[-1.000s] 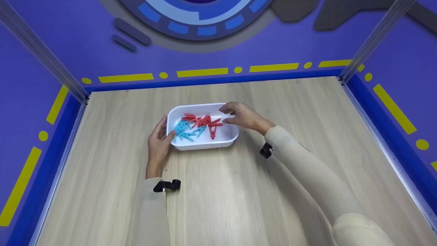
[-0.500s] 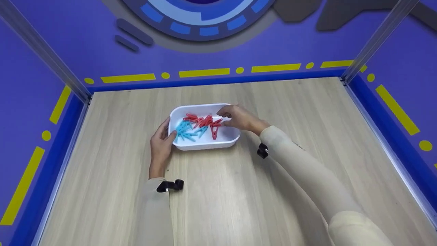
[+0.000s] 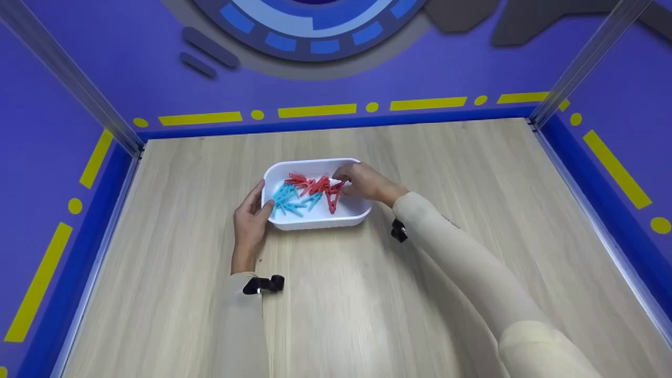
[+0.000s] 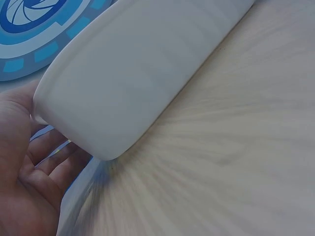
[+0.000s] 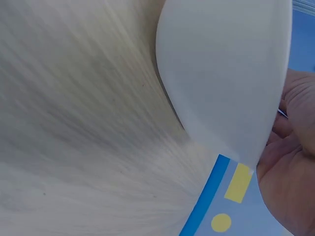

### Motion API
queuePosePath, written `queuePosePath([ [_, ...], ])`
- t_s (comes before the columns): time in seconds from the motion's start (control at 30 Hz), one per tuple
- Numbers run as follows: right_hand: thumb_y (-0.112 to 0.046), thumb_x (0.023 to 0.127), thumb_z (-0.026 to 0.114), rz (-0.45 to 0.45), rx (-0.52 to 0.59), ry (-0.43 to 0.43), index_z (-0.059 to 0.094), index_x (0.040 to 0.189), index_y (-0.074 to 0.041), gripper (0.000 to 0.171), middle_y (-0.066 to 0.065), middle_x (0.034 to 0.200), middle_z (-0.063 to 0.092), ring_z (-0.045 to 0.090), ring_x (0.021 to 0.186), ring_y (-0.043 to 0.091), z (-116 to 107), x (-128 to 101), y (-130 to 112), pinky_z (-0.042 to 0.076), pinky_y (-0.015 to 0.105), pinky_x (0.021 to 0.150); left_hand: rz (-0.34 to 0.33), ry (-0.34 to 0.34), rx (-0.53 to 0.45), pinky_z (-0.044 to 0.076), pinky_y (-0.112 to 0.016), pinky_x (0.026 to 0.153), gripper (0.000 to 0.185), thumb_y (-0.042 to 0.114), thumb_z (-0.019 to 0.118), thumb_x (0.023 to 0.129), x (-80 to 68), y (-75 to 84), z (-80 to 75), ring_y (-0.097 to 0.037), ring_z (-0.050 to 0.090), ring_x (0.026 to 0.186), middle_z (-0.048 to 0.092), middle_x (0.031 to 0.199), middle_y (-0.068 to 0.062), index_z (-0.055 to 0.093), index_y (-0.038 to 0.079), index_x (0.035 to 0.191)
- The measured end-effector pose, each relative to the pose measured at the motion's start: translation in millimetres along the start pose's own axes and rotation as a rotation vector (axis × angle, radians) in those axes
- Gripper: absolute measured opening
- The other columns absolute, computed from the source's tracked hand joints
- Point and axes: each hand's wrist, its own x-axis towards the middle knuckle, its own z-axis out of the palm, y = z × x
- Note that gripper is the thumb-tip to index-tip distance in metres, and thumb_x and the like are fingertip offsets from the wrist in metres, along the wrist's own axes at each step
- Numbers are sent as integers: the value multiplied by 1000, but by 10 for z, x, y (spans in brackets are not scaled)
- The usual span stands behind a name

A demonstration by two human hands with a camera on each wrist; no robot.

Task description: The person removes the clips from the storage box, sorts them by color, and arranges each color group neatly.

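1. Right hand first: its fingers are curled down into the white tub, the tips bunched over the red clothespins. They look closed onto a red peg, though I cannot tell for certain that the peg is pinched, as the knuckles hide the tips.
2. Left hand: fingers fairly straight and close together, laid against the tub's left end, thumb tip at the rim. In the left wrist view the palm is open beside the tub's outer wall.
3. Inside the tub, the blue clothespins lie heaped at the left end, nearest the left hand; the red ones spread across the middle and the right, one pointing toward the near wall.
4. The tub sits flat on the wooden table, about the middle of it, slightly toward the far edge.
5. Both forearms wear cream sleeves, and a small black camera mount sits at the left wrist, nearer than the tub.
6. Beyond the tub, purple walls with yellow dashes enclose the table.
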Motion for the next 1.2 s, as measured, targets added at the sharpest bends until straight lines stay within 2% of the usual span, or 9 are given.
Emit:
queuePosePath([
  [0.2,3,95,77,-13,-89,5,72,132,4,37,17,128,73,69,120,31,52,45,-7,54,42,109,-17,1,21,44,-30,117,55,2,67,102,-13,15,5,-23,46,149,51,161,-7,55,9,155],
  [0.47,10,93,75,-123,-209,27,77,117,6,24,19,115,77,73,109,31,87,83,9,59,40,101,-41,-6,25,41,-31,120,55,3,66,103,9,15,1,-21,43,151,47,163,-5,53,10,157],
  [0.57,9,94,75,-117,-241,19,79,116,4,23,18,113,77,74,108,30,114,90,12,60,39,100,-55,-6,28,41,-33,120,57,2,65,104,14,-1,1,-23,41,152,45,164,-6,51,11,158],
  [0.73,4,97,74,-82,-258,8,80,119,-1,23,15,115,77,73,109,28,152,91,10,60,38,100,-58,1,33,41,-33,120,57,2,65,104,15,-26,-7,-22,41,152,46,164,-5,51,11,158],
  [0.87,1,97,75,-90,-254,27,80,119,-2,23,14,116,77,73,109,27,158,66,15,60,38,99,-37,3,31,42,-31,119,56,2,65,103,3,-21,0,-21,43,150,48,163,-5,53,11,157],
  [1.03,3,98,73,-93,-241,59,79,120,-2,23,14,118,77,72,112,28,129,8,15,59,40,102,5,-2,-10,43,-32,118,55,-1,66,102,-7,-11,1,-25,45,150,50,161,-9,54,6,155],
  [1.2,3,98,72,-72,-223,74,79,121,-3,24,13,120,76,71,116,29,87,-43,-11,57,40,105,4,6,-11,43,-31,118,55,-1,66,102,-8,-4,7,-25,45,149,50,160,-10,54,6,155],
])
